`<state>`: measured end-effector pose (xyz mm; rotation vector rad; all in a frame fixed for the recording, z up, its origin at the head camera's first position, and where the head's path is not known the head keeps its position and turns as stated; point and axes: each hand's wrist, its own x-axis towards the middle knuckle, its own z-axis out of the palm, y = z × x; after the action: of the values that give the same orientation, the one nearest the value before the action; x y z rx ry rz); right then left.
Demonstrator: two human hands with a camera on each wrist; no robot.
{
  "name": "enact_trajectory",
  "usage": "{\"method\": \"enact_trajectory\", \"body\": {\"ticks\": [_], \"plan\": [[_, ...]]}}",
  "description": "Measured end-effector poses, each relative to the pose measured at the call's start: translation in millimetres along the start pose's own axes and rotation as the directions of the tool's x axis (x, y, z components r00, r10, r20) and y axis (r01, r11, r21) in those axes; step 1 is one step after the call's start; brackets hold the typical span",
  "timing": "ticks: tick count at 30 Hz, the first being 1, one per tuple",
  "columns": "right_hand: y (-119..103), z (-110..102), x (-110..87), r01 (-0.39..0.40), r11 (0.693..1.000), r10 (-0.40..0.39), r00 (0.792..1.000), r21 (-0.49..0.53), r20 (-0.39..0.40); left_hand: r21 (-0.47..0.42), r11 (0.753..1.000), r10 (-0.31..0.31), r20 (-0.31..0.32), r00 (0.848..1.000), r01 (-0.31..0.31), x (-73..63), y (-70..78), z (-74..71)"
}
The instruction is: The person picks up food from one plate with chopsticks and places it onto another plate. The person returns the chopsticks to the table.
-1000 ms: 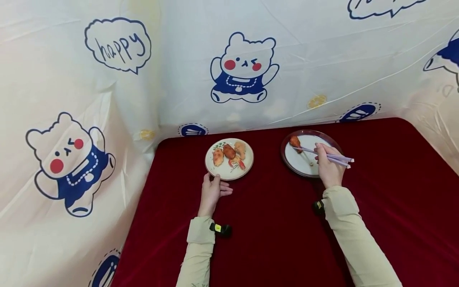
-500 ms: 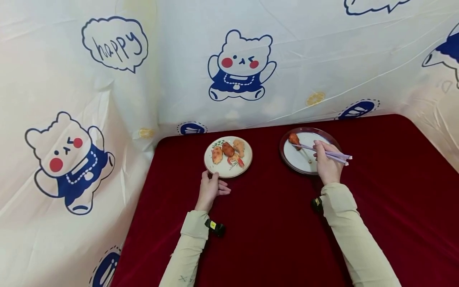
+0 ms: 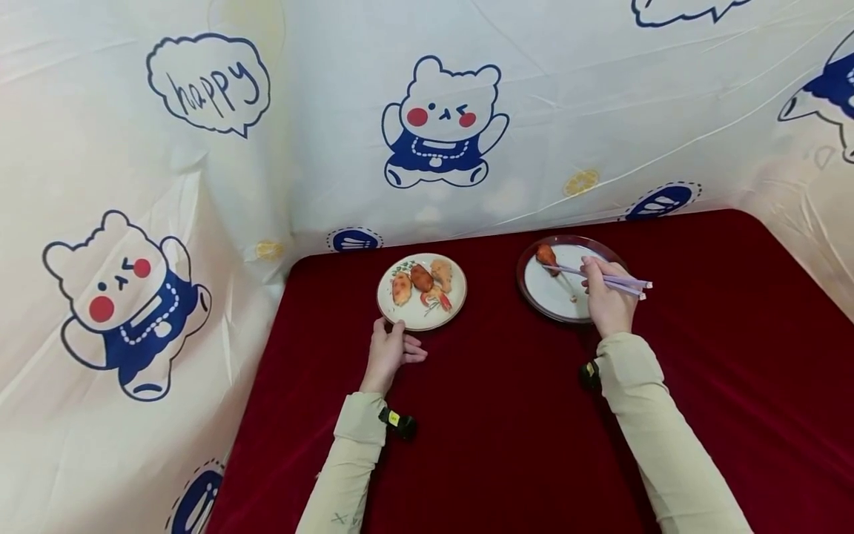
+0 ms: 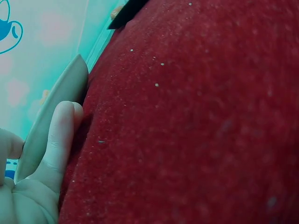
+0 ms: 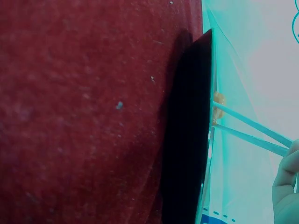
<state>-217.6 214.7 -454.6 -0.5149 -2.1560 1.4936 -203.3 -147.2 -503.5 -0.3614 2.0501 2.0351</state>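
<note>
In the head view my left hand [image 3: 389, 352] pinches the near rim of a small cream plate [image 3: 415, 317], thumb above and a finger beneath it. That plate bears several pieces of food, among them a browned oval piece [image 3: 422, 278] and a shrimp [image 3: 437, 299]. My right hand [image 3: 608, 302] grips a pair of lilac chopsticks [image 3: 620, 282] over a dark-rimmed plate [image 3: 543, 291]. Their tips are right at a reddish-brown drumstick [image 3: 546, 256] lying at that plate's left side. From the right wrist view, the chopsticks [image 5: 254, 122] reach over the plate's edge toward the food.
Dark red cloth [image 3: 494, 400] covers the table, with small specks on it. A white curtain [image 3: 560, 89] printed with bears stands behind and along the left side. Between the two plates lies a stretch of cloth.
The head view has shifted slightly. The left forearm has swung a little leftward, while that hand stays at the plate rim. The chopstick tips remain by the drumstick.
</note>
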Motion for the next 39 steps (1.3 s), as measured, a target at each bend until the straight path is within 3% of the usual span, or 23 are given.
{"method": "enact_trajectory", "body": {"ticks": [11, 27, 33, 39], "plan": [[-2, 1, 2.2, 0.006, 1.0, -0.006, 1.0, -0.019, 0.01, 0.033, 0.999, 0.031, -0.042, 0.999, -0.03, -2.7, 1.4, 2.9], [-7, 0, 1.2, -0.079, 0.993, 0.08, 0.997, 0.083, -0.009, 0.022, 0.999, 0.044, -0.045, 0.998, -0.043, -2.9, -0.5, 3.6], [-19, -9, -3.7, -0.108, 0.967, 0.121, 0.992, 0.231, -0.043, 0.021, 0.999, 0.039, -0.058, 0.998, -0.038, -3.0, -1.1, 4.0], [-36, -14, -8.1, -0.055, 0.928, 0.079, 0.996, 0.369, -0.05, 0.015, 0.999, 0.043, -0.064, 0.997, -0.042, -2.7, -0.4, 4.3]]}}
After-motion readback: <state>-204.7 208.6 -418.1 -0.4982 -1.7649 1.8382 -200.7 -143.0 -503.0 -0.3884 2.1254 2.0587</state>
